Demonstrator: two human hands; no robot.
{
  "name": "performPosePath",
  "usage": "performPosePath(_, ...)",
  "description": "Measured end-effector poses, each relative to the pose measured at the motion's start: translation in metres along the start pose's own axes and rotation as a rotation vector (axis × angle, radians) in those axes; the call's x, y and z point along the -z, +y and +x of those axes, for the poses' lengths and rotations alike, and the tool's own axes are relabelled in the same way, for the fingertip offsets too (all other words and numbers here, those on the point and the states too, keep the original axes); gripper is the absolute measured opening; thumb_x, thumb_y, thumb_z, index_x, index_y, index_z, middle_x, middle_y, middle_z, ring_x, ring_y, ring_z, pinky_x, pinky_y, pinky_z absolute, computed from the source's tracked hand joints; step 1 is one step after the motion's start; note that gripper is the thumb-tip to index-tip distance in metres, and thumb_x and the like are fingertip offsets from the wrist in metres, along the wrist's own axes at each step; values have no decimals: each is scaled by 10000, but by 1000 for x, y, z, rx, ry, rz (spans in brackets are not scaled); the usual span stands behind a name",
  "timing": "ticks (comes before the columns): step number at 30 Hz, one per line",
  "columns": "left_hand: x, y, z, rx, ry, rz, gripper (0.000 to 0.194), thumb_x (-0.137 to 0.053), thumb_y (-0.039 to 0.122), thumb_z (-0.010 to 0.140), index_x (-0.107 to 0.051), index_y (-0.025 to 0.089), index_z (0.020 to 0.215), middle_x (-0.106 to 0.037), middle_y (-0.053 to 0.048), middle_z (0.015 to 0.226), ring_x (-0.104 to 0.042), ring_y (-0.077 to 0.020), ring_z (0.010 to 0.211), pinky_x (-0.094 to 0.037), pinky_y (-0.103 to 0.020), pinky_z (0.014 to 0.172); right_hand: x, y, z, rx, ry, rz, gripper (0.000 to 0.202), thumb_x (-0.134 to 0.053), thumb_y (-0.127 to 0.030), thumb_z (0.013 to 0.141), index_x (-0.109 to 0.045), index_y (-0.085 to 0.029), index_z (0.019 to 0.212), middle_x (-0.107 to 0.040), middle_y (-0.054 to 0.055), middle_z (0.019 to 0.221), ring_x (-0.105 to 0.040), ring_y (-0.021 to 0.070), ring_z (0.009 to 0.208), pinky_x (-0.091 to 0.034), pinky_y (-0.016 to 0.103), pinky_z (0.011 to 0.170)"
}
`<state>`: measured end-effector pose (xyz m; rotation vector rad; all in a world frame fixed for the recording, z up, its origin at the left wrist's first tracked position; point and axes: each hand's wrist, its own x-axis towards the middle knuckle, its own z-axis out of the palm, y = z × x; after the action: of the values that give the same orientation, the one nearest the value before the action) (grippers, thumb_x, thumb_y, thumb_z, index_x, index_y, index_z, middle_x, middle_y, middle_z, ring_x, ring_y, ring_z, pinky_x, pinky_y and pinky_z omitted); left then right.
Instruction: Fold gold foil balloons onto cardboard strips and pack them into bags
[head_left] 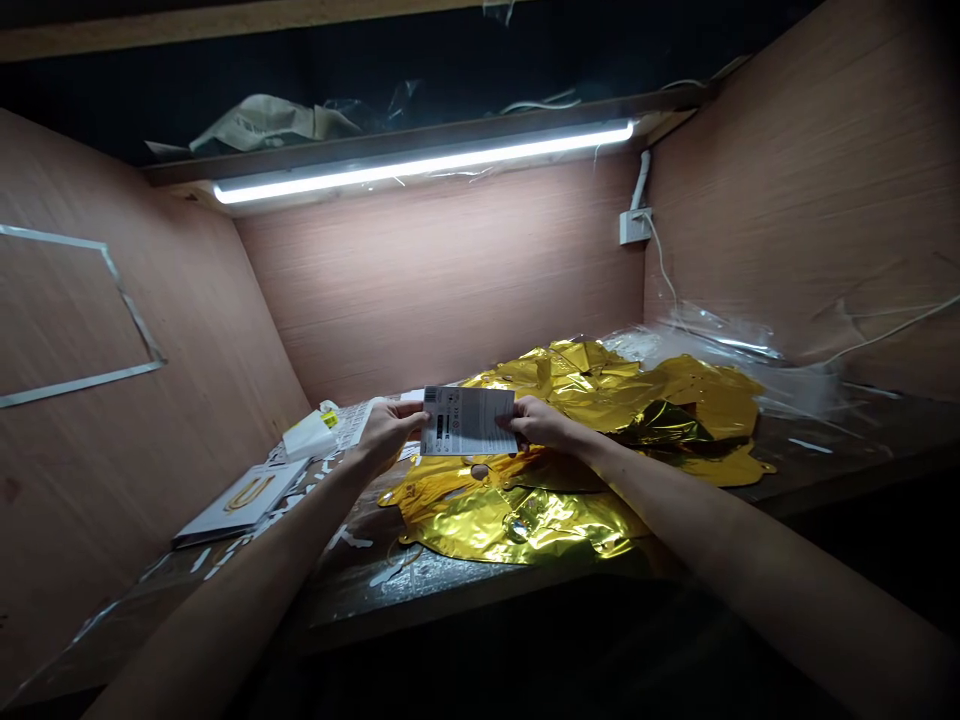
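Between my two hands is a flat white printed card or packet (472, 422) with small text, symbols and a barcode at its upper left corner. My left hand (390, 432) pinches its left edge, thumb on the face turned to me. The right edge is gripped by my right hand (541, 425), its fingers partly hidden behind. Beneath and beyond lie crumpled gold foil balloons (525, 520), flat and overlapping. Whether the packet has anything inside cannot be seen.
On the left lie a white box or booklet (244, 500) bearing a gold U shape, a white packet (309, 436) and scattered paper strips. Clear plastic film (810, 385) is heaped at the right. A lit tube lamp (427, 162) spans above; a cable runs from a white socket (634, 227).
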<state>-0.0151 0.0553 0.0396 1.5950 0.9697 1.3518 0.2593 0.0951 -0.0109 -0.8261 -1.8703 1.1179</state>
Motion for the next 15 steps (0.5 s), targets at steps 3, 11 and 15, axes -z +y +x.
performPosePath(3, 3, -2, 1, 21, -49, 31, 346, -852, 276, 590, -817, 99, 885, -783, -117, 808, -714, -219, 667, -607, -385, 716, 0, 1, -1, -5, 8, -3, 291, -724, -369, 831, -608, -169, 655, -598, 5, 479, -505, 101, 381, -415, 203, 377)
performPosePath(11, 6, -12, 5, 27, -5, 122, 118, -746, 150, 592, -766, 136, 707, -732, -45, 693, -649, -161, 623, -503, -256, 595, -2, 2, -3, -7, -6, -27, 252, -718, -353, 819, -622, -159, 688, -574, -14, 502, -508, 98, 397, -409, 203, 386)
performPosePath(15, 1, -13, 3, 22, -15, 103, 119, -708, 106, 583, -734, 141, 694, -711, -15, 682, -625, -153, 637, -465, -243, 602, -3, 2, -3, -18, -19, -27, 232, -690, -328, 834, -620, -155, 696, -576, -13, 506, -509, 99, 394, -415, 208, 390)
